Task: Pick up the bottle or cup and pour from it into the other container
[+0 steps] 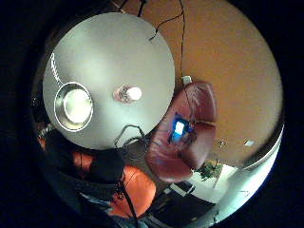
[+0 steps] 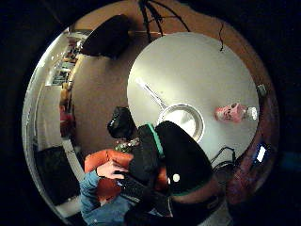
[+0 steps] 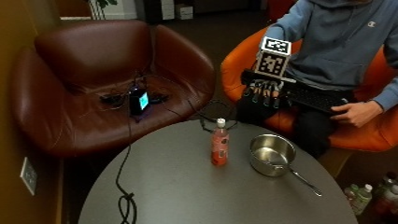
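A round grey bench point(image 3: 187, 186) with a smooth matte top stands between a brown leather armchair point(image 3: 93, 79) and an orange seat where the person sits. On it a slim pink bottle point(image 3: 219, 143) with a white cap stands upright near the middle, just beside a shiny steel saucepan point(image 3: 271, 154) whose long handle points toward the bench's edge. The gloved right hand point(image 3: 266, 95) hangs above the far rim, well apart from both, fingers straight and pointing down, holding nothing. The reach has seemingly not begun; next the hand must descend and wrap the narrow bottle, whose cap looks on.
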Demonstrator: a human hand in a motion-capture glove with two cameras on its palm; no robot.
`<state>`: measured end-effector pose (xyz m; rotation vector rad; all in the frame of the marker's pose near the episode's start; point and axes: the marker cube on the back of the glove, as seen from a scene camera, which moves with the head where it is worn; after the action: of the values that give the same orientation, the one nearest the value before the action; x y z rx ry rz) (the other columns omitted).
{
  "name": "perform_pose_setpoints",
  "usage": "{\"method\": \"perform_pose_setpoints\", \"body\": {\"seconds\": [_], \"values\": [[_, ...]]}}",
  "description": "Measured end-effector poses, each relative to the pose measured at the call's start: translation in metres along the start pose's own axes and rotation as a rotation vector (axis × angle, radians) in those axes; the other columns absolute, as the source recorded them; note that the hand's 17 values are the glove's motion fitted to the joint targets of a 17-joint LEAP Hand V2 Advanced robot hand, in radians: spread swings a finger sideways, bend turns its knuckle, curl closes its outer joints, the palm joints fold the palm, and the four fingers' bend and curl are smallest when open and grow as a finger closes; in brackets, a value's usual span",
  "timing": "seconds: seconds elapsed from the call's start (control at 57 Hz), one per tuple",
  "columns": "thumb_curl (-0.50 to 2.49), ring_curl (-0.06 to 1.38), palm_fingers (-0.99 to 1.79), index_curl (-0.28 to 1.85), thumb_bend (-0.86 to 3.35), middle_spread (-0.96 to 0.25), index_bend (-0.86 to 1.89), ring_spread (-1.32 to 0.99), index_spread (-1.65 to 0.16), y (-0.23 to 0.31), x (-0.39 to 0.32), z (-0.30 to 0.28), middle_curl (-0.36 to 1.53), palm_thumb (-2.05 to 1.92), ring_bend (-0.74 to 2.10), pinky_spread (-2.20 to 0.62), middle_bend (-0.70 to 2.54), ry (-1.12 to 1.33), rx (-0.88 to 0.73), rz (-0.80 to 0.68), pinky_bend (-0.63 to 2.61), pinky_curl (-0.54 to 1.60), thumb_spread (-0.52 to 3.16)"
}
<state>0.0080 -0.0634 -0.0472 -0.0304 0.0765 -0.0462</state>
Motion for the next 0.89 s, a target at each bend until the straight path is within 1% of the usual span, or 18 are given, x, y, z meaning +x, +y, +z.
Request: {"method": "perform_pose_setpoints", "body": {"seconds": [0.105,0.561,0.894], "values": [[0.26,0.26,0.01,0.29,-0.02,-0.18,0.17,-0.08,-0.43,-0.006,0.014,0.001,0.24,0.36,0.28,0.22,0.17,-0.006,0.008,0.003,0.42,0.33,1.13],[0.26,0.28,0.03,0.3,-0.02,-0.18,0.18,-0.09,-0.43,0.005,0.112,0.03,0.26,0.37,0.28,0.22,0.17,-0.097,-0.035,0.132,0.4,0.34,1.13],[0.27,0.28,0.04,0.31,-0.02,-0.18,0.18,-0.09,-0.44,0.012,0.168,0.054,0.25,0.37,0.28,0.22,0.16,-0.157,-0.049,0.164,0.39,0.34,1.13]]}}
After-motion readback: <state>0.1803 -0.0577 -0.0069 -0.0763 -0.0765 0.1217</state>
